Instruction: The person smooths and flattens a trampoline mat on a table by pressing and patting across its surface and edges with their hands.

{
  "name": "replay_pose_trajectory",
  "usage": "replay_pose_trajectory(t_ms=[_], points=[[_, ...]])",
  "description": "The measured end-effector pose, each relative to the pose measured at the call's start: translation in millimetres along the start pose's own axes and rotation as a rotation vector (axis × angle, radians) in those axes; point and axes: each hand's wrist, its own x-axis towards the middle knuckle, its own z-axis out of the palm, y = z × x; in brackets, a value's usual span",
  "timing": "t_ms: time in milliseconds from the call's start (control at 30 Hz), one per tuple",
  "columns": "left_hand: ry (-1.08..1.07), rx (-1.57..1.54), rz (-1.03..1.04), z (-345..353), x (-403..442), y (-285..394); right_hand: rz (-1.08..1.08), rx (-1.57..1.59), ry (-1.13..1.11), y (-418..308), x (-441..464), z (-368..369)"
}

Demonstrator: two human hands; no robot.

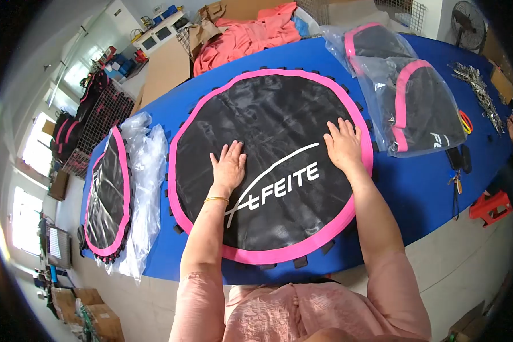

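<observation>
A round black trampoline mat [268, 125] with a pink border, black tabs round its edge and white "FEITE" lettering lies spread on the blue table [402, 194]. Left of the mat's middle, my left hand [228, 166] rests flat with its fingers apart. My right hand [344, 145] lies open near the right border, its fingers pointing away from me. Neither hand grips anything. To the left is another pink-edged mat [109, 196], beside a clear plastic bag [145, 194].
Folded mats in clear plastic [422, 108] lie at the back right. Near the right edge are a heap of metal pieces [479, 94] and small tools [456, 179]. Pink fabric [245, 37] is piled behind the table. A red stool [490, 208] stands at right.
</observation>
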Motion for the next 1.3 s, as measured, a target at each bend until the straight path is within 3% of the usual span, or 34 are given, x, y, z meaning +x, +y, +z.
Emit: replay_pose_trajectory(t_ms=[233, 367, 933, 1300], points=[[-0.032, 0.004, -0.214, -18.7, -32.6, -65.8, -0.011, -0.021, 0.004, 0.8, 1.3, -0.3], [-0.015, -0.032, -0.202, -19.0, -45.1, -67.9, -0.005, -0.025, -0.017, -0.4, 1.2, -3.4], [-0.013, -0.041, 0.184, -44.4, -131.5, -1.4, -0.018, -0.014, -0.009, 0.3, -0.1, -4.0], [0.066, -0.027, 0.275, -25.6, -52.4, 21.5, -0.016, -0.039, 0.003, -0.1, 0.0, -3.7]])
